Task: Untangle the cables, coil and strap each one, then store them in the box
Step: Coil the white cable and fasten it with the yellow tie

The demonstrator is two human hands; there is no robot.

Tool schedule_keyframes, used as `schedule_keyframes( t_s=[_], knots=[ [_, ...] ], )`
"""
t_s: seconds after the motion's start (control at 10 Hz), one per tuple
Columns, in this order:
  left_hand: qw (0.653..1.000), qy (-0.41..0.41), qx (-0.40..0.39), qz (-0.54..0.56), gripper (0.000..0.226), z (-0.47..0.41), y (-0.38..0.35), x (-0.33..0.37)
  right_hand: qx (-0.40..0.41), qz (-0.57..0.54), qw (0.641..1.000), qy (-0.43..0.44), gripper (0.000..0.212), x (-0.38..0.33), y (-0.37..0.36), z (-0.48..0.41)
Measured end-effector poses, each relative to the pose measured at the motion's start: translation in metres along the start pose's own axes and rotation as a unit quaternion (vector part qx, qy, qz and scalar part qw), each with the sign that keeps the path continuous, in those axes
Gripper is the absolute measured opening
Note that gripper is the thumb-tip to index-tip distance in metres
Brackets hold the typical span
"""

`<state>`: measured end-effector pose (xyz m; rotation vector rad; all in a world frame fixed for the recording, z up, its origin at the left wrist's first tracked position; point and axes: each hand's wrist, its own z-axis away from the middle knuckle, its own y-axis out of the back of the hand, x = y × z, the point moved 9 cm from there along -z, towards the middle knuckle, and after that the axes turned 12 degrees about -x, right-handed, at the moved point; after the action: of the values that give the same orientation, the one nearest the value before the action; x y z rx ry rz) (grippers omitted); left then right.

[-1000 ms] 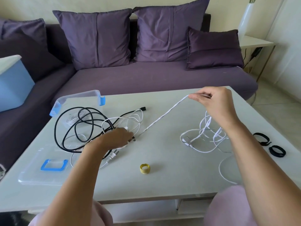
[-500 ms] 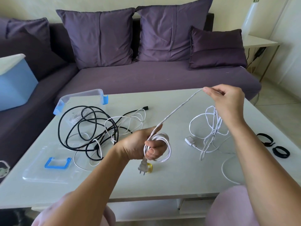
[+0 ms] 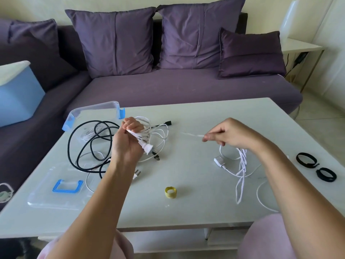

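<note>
Purple sofa [image 3: 168,86] takes up the whole back, white coffee table [image 3: 196,206] sits in front of it. On the table's far left corner is the clear box [image 3: 97,107] with blue clips, and its clear lid [image 3: 43,199] (blue handle on top) lies flat near the front left edge.

Between those two sprawls the black cable [image 3: 78,139] in big loose loops, tangled with some thin white wire.

The white cable [image 3: 241,165] is the one being worked on. The left hand [image 3: 127,144] is raised over the table with its fingers curled round a small coil of it, the plug end dangling just below the fist. The right hand [image 3: 231,134] is up too, pinching a strand between thumb and fingertips; the stretch running toward the left hand is too blurred to follow. The remainder hangs from the right hand into a loose bunch on the table.

Small stuff: two black straps [image 3: 306,159] near the right edge, and a yellow strap [image 3: 170,192] rolled into a ring near the front middle.
</note>
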<state>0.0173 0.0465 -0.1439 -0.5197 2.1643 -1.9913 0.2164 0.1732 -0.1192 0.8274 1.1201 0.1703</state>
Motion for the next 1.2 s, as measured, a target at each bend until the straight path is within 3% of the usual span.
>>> schedule_keyframes(
  t_s=[0.1,0.2,0.3,0.4,0.5,0.6,0.7,0.8,0.9,1.0,1.1,1.2],
  knots=[
    [0.992,-0.087,0.038,-0.086,0.034,-0.002,0.008,0.02,-0.078,0.038,0.996,-0.005,0.01,-0.011,-0.031,-0.003],
    [0.981,-0.1,0.061,-0.154,0.032,-0.001,0.009,0.025,-0.101,0.049,0.994,0.002,0.009,-0.021,-0.045,-0.003],
    [0.932,-0.142,0.122,-0.312,0.026,0.007,0.008,0.033,-0.122,0.049,0.991,0.02,0.009,-0.037,-0.061,-0.001],
    [0.848,-0.149,0.154,-0.486,0.028,0.011,0.001,0.036,-0.148,0.053,0.987,0.041,0.013,-0.049,-0.073,0.003],
    [0.616,-0.055,0.114,-0.778,0.025,0.008,-0.016,0.019,-0.126,0.092,0.985,0.069,0.015,-0.064,-0.072,0.009],
    [0.49,0.08,0.041,-0.867,0.02,0.006,-0.005,-0.012,-0.059,0.147,0.984,0.081,0.025,-0.068,-0.053,0.011],
    [0.393,0.275,0.005,-0.878,0.041,0.019,0.021,-0.046,0.069,0.222,0.97,0.068,0.024,-0.062,-0.018,0.013],
    [0.451,0.353,-0.002,-0.82,0.059,0.027,0.024,-0.055,0.172,0.215,0.959,0.061,0.018,-0.051,0.01,0.018],
    [0.634,0.481,-0.087,-0.599,0.062,0.046,0.015,-0.074,0.296,0.17,0.939,0.051,0.017,-0.022,0.052,0.029],
    [0.767,0.552,-0.182,-0.272,0.051,0.065,-0.019,-0.09,0.322,0.156,0.933,0.042,0.019,-0.003,0.071,0.035],
    [0.881,0.392,-0.251,-0.091,0.039,0.047,-0.053,-0.063,0.297,0.163,0.941,0.009,0.033,0.012,0.077,0.033],
    [0.944,0.241,-0.208,-0.082,0.026,0.029,-0.054,-0.033,0.244,0.175,0.954,0.003,0.044,0.009,0.065,0.024]
  ],
)
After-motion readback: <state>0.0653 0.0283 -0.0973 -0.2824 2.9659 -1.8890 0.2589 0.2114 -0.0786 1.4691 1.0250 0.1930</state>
